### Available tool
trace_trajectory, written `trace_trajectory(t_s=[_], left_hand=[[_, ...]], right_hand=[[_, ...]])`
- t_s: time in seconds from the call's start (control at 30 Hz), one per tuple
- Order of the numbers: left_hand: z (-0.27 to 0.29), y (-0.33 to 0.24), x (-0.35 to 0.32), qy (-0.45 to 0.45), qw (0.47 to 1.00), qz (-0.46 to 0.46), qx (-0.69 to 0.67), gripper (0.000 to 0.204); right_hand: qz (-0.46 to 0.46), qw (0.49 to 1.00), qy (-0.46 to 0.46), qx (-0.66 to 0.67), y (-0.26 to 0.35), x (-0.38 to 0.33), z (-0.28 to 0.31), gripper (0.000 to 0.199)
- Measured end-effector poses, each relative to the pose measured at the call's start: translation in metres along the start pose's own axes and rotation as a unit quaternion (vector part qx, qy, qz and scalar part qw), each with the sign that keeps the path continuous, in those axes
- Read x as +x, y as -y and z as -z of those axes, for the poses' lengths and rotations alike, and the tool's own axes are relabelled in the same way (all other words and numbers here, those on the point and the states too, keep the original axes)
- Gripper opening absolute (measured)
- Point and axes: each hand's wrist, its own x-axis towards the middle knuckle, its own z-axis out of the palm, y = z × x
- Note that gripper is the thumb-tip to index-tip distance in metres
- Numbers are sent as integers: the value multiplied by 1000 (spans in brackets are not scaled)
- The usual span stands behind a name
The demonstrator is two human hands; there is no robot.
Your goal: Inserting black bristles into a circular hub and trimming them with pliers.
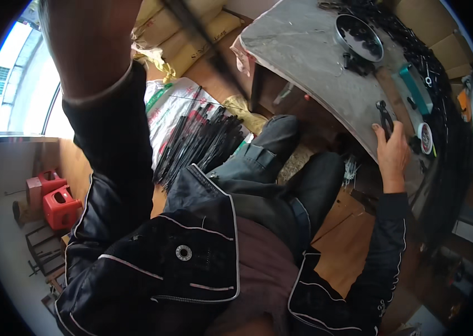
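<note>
My left arm rises close at the upper left, and the blurred wrist and lower part of my left hand (91,45) show past the dark cuff. Its fingers are out of the picture, so what it holds cannot be seen. A dark rod (208,47), smeared by motion, slants down from the top edge to the right of that hand. Over the right part of the grey tabletop (303,45), my right hand (394,154) is closed round a pair of dark pincers (383,112), jaws pointing away from me.
A round metal bowl (359,38) of dark pieces, a teal box (415,89) and a round white tin (425,138) stand on the table. Many black rods (197,140) lie on a white sack left of my knees. Yellowish sacks (191,39) are stacked behind; red stools (61,207) stand left.
</note>
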Motion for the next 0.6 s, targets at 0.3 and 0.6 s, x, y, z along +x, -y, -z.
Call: trace_trajectory(t_s=[0.3,0.6], left_hand=[[33,268,-294,104,817,193,534,22],[-9,342,-352,278,591,573,495,62]], right_hand=[[63,991,-85,-80,5,-2,-15,40],[74,982,-176,5,7,4,18,31]])
